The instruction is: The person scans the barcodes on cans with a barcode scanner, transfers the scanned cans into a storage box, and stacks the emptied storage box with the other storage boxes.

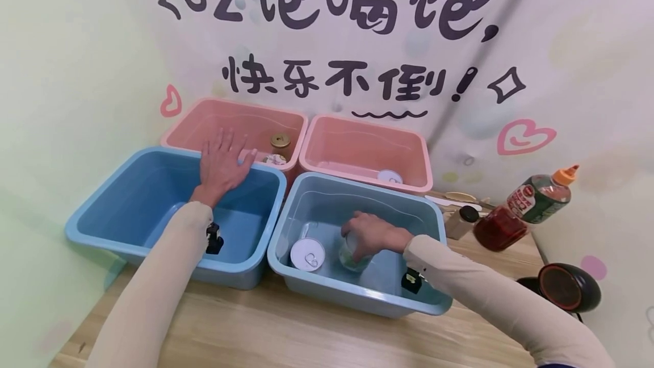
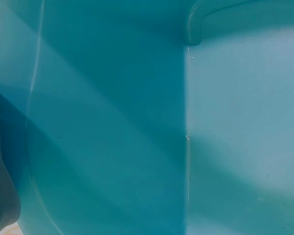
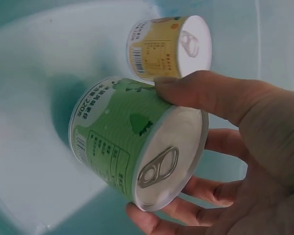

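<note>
In the right blue bin (image 1: 434, 214), my right hand (image 1: 370, 234) grips a green-labelled tin can (image 3: 122, 132) with a pull-tab lid, thumb on one side and fingers around the other. The can is tilted in the right wrist view. Beside it in the same bin stands a yellow-labelled can (image 3: 159, 46), its white pull-tab lid facing up in the head view. My left hand (image 1: 222, 163) lies over the shared edge of the left blue bin (image 1: 112, 246) and left pink bin (image 1: 194, 109), fingers straight and spread, holding nothing.
A gold-lidded can (image 1: 280, 141) and another round item (image 1: 275, 159) sit in the left pink bin. The right pink bin (image 1: 421, 158) holds a white-lidded can (image 1: 390, 176). To the right are a sauce bottle (image 1: 528, 206), a black-capped shaker (image 1: 462, 221) and a black round device (image 1: 564, 287).
</note>
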Motion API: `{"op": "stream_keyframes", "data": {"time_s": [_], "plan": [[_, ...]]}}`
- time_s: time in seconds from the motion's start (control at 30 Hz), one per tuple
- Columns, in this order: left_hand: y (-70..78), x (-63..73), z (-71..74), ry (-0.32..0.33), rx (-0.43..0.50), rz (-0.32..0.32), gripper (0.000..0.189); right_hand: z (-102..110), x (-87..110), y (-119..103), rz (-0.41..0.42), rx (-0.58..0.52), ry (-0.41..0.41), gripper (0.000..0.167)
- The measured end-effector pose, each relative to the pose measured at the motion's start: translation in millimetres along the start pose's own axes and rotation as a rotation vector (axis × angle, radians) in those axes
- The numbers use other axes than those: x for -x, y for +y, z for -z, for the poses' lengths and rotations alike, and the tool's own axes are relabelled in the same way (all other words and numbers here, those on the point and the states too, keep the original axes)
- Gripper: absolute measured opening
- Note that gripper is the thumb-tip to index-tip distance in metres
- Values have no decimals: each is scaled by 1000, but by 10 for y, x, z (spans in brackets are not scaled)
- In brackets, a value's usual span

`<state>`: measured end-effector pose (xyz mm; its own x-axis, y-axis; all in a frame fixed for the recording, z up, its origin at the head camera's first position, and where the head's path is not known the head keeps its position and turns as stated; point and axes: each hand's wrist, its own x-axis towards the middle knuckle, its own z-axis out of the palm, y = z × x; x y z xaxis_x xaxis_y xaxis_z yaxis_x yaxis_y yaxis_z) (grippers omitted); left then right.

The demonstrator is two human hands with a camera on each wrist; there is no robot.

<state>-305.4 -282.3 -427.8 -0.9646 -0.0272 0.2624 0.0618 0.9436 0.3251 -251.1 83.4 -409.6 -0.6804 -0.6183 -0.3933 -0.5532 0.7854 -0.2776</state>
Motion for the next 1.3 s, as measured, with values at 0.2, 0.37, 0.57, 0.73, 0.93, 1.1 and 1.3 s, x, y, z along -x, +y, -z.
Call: {"op": "stream_keyframes", "data": {"time_s": [0.2, 0.37, 0.57, 0.73, 0.93, 1.1, 1.3], "plan": [[11, -17, -11, 14, -26, -4, 72, 143, 170, 15, -47, -55, 15, 54], [15, -23, -5, 6, -24, -4, 73, 326, 319, 39, -20, -65, 19, 52], [39, -17, 18, -1, -13, -2, 72, 528, 510, 113, 47, -47, 57, 49], [44, -20, 28, -6, -5, -2, 72, 690, 681, 163, 72, -37, 92, 51], [25, -21, 18, 6, -3, -6, 73, 874, 921, 226, 85, -55, 141, 53], [12, -7, 5, 5, -11, -8, 74, 990, 1121, 305, 103, -56, 164, 53], [11, 13, 6, 4, -3, -5, 73, 1055, 1377, 446, 74, -89, 196, 55]]}}
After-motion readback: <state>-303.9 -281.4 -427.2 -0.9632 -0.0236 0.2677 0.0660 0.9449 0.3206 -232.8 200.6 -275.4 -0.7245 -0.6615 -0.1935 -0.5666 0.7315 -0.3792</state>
